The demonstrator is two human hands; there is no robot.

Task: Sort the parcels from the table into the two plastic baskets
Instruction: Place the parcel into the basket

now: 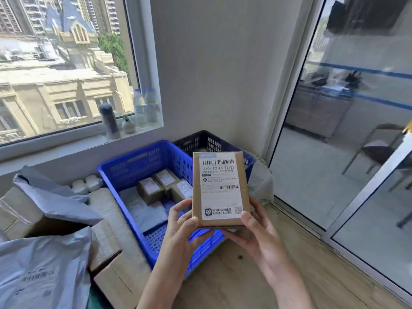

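Holding a small cardboard parcel (220, 189) upright in both hands above the blue basket (142, 166).

The left hand (186, 228) curls round the parcel's lower left corner, thumb on the front edge and fingers behind; the right hand (256, 230) cups the lower right corner, thumb pressed on the white shipping label (219, 186). Most of the parcel stands clear above both grips, label facing the camera. Below and behind it, the blue basket holds several small boxes (156, 186) and a white mailer. A darker basket (209, 141) sits just behind, in the corner. To the left lie grey mailer bags (42, 273) and cardboard boxes (116, 259). Bottles (145, 108) stand on the windowsill.
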